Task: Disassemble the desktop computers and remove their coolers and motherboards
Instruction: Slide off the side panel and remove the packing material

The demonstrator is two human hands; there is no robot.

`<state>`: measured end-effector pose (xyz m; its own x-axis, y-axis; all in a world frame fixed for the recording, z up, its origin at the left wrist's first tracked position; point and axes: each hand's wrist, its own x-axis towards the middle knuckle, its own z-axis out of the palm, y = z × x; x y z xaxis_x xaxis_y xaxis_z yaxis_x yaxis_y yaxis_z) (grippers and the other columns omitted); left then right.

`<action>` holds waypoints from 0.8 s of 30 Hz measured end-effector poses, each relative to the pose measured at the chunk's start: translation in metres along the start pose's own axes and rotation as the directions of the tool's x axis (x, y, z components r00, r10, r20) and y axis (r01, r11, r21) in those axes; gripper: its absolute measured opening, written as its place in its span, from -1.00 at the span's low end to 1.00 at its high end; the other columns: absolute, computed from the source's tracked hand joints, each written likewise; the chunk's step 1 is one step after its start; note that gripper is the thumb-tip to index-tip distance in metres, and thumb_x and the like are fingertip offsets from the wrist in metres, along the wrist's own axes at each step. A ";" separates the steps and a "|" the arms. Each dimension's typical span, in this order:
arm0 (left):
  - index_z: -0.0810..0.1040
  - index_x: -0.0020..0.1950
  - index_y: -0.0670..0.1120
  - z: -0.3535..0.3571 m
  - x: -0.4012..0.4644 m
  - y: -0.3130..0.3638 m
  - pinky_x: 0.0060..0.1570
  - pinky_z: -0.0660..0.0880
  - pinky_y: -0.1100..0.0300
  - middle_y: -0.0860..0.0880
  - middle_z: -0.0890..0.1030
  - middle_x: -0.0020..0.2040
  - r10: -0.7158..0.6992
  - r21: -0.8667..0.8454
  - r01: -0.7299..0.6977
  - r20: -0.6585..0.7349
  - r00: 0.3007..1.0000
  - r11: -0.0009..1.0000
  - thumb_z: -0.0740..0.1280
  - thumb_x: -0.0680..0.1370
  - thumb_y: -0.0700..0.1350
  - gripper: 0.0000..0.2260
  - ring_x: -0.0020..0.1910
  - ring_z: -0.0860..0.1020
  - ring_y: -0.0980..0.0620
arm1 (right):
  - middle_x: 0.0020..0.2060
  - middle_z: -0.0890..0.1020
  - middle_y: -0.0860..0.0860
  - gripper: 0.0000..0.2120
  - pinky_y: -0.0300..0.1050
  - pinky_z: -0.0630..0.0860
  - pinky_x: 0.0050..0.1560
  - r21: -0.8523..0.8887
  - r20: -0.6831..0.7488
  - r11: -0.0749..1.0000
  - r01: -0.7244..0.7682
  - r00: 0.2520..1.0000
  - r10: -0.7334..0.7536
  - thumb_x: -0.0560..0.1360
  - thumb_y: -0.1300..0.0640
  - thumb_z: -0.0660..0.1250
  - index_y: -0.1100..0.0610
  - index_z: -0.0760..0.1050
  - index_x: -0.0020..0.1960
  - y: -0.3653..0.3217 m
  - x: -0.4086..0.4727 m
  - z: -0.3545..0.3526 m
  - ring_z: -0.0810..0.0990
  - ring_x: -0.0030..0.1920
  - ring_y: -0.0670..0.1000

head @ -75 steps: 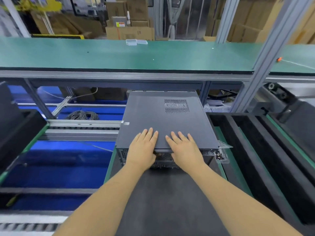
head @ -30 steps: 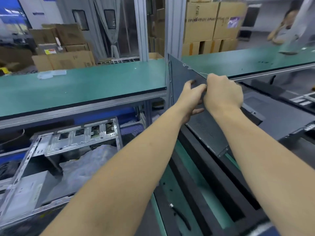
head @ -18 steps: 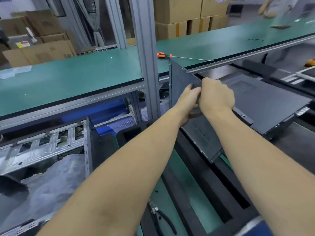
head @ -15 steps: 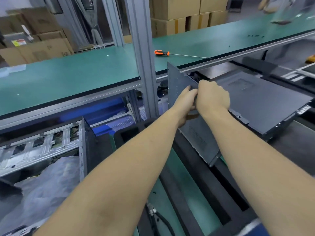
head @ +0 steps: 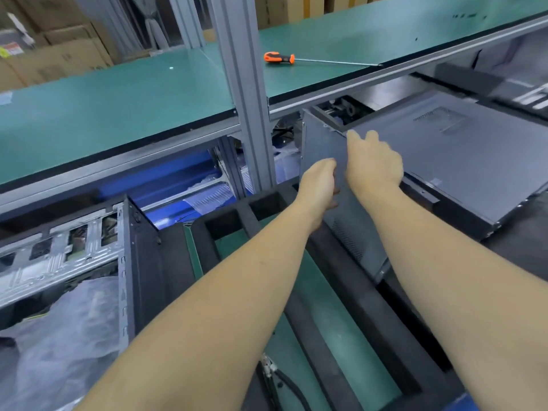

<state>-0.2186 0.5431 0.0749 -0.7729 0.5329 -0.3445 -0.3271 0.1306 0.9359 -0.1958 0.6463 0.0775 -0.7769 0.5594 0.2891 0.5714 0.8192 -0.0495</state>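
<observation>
Grey side panel [head: 324, 149] lower now, upright, both hands [head: 318, 185] grasping it.

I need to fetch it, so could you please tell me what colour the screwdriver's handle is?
Orange with black, on the screwdriver lying on the green shelf; head view.

Left hand [head: 318, 185]: we cannot see its fingertips, hidden behind the side panel [head: 341, 203].
Right hand [head: 372, 161]: blurred; we cannot tell its grip.
Open case [head: 74, 262]: cut off at the left edge.
Pliers [head: 271, 378]: cut off at the bottom edge.
</observation>
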 end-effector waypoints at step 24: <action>0.53 0.26 -0.01 -0.334 -0.223 -0.083 0.07 0.52 0.00 0.01 0.60 0.13 0.584 0.852 -0.052 -0.311 0.750 0.522 0.23 0.59 -0.11 -0.75 0.06 0.56 -0.04 | 0.24 0.59 0.10 -0.56 0.03 0.51 0.18 0.645 0.323 0.756 0.108 0.859 -0.398 0.63 -0.08 0.21 0.09 0.43 0.43 -0.232 -0.222 -0.020 0.56 0.21 0.16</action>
<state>-0.2009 0.1349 0.0497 -0.9399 0.2155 0.2650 0.3328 0.7522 0.5688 -0.1511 0.3297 0.0440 -0.9799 0.1951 -0.0408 0.1776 0.7616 -0.6232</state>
